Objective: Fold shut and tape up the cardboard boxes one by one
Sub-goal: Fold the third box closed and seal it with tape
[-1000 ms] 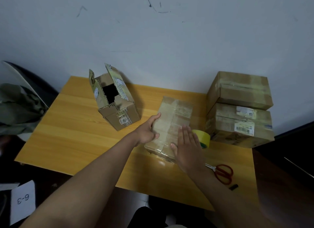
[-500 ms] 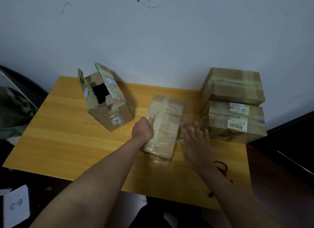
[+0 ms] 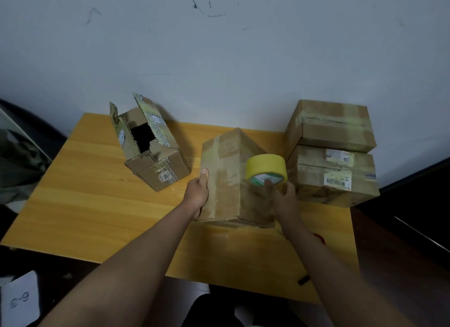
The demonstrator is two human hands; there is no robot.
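A closed cardboard box point(image 3: 226, 178) stands tilted on its edge in the middle of the wooden table point(image 3: 97, 205). My left hand point(image 3: 198, 192) presses against its left face. My right hand point(image 3: 282, 195) holds a yellow tape roll point(image 3: 265, 167) lifted against the box's right side. An open box point(image 3: 151, 144) with raised flaps sits to the left. Two taped boxes are stacked at the right, the upper box point(image 3: 331, 126) on the lower box point(image 3: 333, 178).
Red scissors point(image 3: 320, 238) lie mostly hidden behind my right forearm. A small black object point(image 3: 303, 280) rests near the table's front right edge. A paper marked 6-3 point(image 3: 20, 298) lies on the floor at lower left. A wall stands just behind the table.
The middle box was lying flat; it now stands tipped up on its edge. My right hand has picked up the yellow tape roll from beside the box.
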